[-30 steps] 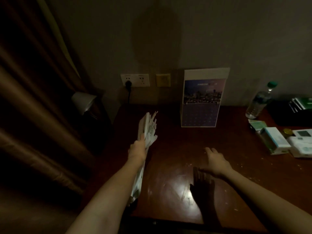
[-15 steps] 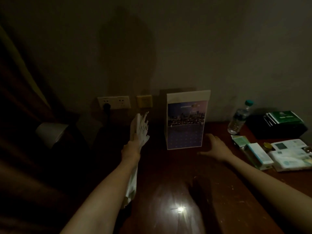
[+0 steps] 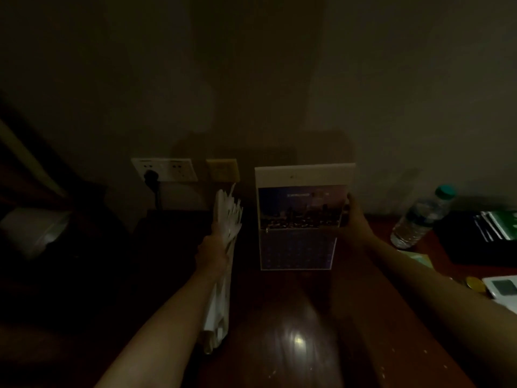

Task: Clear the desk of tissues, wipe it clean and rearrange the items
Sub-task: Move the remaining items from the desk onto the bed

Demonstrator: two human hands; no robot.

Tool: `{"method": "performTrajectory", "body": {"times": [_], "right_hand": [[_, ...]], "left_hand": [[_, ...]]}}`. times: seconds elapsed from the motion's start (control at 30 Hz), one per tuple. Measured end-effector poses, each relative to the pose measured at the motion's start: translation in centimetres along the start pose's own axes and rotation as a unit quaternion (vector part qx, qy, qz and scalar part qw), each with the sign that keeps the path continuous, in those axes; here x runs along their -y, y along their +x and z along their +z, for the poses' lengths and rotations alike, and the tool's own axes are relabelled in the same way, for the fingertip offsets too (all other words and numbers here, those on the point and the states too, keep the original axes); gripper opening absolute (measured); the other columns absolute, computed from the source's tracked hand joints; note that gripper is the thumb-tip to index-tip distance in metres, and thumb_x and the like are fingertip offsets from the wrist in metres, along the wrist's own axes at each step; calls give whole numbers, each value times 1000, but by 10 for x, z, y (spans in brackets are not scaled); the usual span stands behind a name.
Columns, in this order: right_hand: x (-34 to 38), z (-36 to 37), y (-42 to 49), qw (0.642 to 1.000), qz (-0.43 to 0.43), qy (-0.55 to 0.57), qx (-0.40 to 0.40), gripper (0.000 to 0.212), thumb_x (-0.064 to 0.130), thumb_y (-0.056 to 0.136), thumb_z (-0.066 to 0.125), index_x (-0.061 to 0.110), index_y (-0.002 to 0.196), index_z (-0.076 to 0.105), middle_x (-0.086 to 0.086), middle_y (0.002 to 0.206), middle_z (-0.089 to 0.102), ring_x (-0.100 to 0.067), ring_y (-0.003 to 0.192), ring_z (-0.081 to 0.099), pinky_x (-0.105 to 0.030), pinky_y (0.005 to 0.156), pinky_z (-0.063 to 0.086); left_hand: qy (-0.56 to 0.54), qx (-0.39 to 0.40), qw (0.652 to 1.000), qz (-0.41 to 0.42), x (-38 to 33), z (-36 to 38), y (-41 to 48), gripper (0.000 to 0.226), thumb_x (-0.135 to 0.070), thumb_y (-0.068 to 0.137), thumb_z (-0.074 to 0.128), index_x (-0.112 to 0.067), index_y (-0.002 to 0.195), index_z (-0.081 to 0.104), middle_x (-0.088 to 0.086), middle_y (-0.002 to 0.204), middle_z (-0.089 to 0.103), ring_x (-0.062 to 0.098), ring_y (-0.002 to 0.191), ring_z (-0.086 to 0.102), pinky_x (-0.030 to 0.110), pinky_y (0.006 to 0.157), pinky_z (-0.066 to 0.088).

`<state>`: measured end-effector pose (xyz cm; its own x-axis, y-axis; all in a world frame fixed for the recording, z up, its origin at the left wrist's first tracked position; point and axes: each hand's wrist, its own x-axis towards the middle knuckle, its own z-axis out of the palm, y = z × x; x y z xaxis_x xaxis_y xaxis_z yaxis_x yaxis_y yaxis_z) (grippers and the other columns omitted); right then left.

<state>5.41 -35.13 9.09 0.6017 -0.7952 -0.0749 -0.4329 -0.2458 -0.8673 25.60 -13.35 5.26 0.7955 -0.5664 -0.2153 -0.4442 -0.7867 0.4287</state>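
Calendar [image 3: 300, 217]: stands upright at the back of the worktop [image 3: 279, 317], close to the wall, a city photo on its upper half and a date grid below.
Right hand [image 3: 353, 217]: closed on the calendar's right edge at about mid-height, fingertips wrapped over the front.
Left hand [image 3: 214, 245]: grasping a tall white sheaf of papers [image 3: 225, 219] held edge-on, just left of the calendar and not touching it.
Step in hand: judged to be lifting or shifting the calendar, as part of clearing and rearranging.
Doing it well: a one-sided hold on a thin card tends to twist it; a lift straight up, kept vertical, should stop the lower flap swinging.
Worktop surface: glossy dark wood with pale crumbs or flecks near the front right, so wiping looks not yet done.
Bottle [image 3: 419, 219]: clear plastic, green cap, standing well right of the calendar; a wide swing rightward could knock it.
Other items: a dark box [image 3: 475, 239] and white packets at the far right edge, partly cut off.
Wall socket [image 3: 165, 169]: plug inserted, behind the papers; keep the sheaf clear of the cord.
Light: very dim, small details uncertain.
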Motion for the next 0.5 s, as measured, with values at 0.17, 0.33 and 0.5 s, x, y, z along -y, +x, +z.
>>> {"method": "performTrajectory", "body": {"times": [0.17,0.33,0.5], "right_hand": [[-13,9,16,996,31,79,5,96,-1,75,75,11,148,13,-16,140,44,-33,127,46,-54,99,44],[-13,18,2,995,46,80,-44,70,2,85,67,4,140,25,-16,137,47,-30,123,49,-37,93,45],[-14,19,-18,999,23,41,-27,37,2,91,59,2,128,53,-18,126,58,-35,115,56,-35,85,45]], "left_hand": [[15,1,1000,3,3,17,1,57,-3,97,38,-14,150,19,20,127,53,34,109,57,43,89,51],[8,-7,1000,10,9,10,0,55,-9,97,42,-14,148,21,19,125,53,33,105,57,43,87,52],[7,2,1000,22,8,-5,-11,55,-4,95,40,-12,146,22,20,126,52,34,106,57,46,89,52]]}}
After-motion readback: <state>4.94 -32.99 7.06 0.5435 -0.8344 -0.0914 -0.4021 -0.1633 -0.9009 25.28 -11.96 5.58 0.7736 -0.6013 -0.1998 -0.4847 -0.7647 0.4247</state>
